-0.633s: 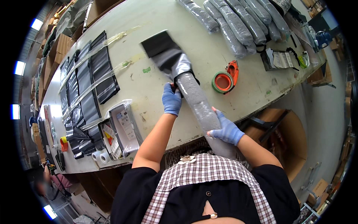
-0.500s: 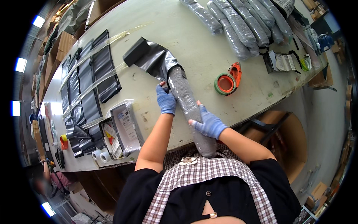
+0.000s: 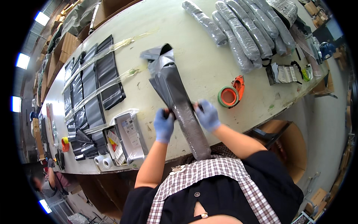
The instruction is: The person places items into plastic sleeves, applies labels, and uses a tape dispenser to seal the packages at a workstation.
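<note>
While the left hand and right hand clench their fingers around opposite edges of the black bag, the grey roll lies between them, slanting lengthwise from near apron toward far-left counter.

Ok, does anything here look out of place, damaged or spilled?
Nothing looks spilled. The black bag, held by the left hand and right hand around the grey roll, bends and crumples at its far end, so it looks uneven. The tabletop is scuffed and spotted.
</note>
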The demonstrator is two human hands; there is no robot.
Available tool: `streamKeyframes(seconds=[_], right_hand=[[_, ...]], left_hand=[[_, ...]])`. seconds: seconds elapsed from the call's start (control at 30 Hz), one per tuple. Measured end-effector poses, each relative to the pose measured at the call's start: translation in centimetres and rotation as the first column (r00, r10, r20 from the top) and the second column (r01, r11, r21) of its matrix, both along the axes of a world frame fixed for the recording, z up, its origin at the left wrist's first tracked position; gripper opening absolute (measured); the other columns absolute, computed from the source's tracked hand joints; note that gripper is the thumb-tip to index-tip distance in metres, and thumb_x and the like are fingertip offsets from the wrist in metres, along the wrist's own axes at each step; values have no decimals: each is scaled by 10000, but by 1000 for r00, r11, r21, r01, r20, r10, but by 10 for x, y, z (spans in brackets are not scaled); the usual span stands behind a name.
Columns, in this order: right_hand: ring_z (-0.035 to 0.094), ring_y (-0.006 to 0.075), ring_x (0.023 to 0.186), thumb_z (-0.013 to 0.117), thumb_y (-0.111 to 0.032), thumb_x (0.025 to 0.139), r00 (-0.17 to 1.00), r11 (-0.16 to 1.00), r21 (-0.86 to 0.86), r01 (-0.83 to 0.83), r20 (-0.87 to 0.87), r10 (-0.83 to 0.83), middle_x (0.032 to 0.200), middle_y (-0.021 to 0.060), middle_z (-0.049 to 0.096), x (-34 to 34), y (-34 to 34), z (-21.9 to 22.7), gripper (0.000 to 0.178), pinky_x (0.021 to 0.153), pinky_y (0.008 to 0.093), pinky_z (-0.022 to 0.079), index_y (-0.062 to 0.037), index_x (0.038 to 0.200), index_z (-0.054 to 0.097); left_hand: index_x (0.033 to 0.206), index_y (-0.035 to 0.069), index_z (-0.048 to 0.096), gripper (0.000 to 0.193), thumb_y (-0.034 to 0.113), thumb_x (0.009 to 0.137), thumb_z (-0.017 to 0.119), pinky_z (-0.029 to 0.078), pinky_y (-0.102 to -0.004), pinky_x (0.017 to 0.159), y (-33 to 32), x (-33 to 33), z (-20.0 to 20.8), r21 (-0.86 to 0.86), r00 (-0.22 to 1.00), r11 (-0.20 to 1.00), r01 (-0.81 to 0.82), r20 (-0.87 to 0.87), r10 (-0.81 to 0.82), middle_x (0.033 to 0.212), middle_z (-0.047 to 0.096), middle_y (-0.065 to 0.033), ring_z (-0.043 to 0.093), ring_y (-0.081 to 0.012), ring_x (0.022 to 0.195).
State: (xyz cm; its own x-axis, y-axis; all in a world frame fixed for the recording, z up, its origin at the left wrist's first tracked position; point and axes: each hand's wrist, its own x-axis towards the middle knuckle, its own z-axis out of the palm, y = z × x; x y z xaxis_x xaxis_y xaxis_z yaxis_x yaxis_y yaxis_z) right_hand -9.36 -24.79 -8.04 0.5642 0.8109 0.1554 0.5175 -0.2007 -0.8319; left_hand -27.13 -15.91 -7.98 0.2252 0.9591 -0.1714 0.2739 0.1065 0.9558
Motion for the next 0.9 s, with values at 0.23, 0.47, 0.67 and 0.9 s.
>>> streamKeyframes(seconds=[0.23, 0.47, 0.67, 0.9], right_hand=[[653, 369, 822, 604, -259, 936, 972, 950, -208, -232, -17, 234, 868, 166, 673, 39, -137, 21, 171, 730, 455, 526, -102, 980, 657], [627, 330, 991, 702, -246, 857, 653, 781, -28, 624, 568, -501, 1075, 138, 685, 314, -142, 53, 230, 868, 413, 520, -91, 1025, 685], [605, 336, 1126, 697, -443, 819, 724, 457, -579, 675, 640, -259, 1178, 170, 662, 402, -126, 51, 445, 962, 436, 488, -101, 1105, 713], [664, 374, 934, 640, -381, 852, 745, 513, -566, 645, 616, -256, 1003, 184, 703, 420, -136, 33, 333, 867, 466, 525, -90, 969, 752]], left_hand=[[1062, 35, 587, 221, 106, 873, 679, 517, -328, 677, -89, -54, -15, -213, 956, 964, 162, -207, -207, 809, 643, -77, 608, -161, 729], [1427, 0, 358, 846, 239, 772, 836, 501, -343, 881, -83, 22, -5, 42, 922, 979, 197, -349, -170, 1108, 620, -126, 598, -225, 984], [1173, 40, 536, 506, 161, 743, 775, 489, -310, 824, -55, 32, 10, -162, 993, 984, 80, 104, -63, 1044, 604, -60, 559, -167, 917], [1312, 52, 494, 722, 402, 781, 838, 439, -318, 974, -57, 22, 38, 149, 966, 989, 4, 254, -42, 1207, 579, -39, 548, -171, 1102]])
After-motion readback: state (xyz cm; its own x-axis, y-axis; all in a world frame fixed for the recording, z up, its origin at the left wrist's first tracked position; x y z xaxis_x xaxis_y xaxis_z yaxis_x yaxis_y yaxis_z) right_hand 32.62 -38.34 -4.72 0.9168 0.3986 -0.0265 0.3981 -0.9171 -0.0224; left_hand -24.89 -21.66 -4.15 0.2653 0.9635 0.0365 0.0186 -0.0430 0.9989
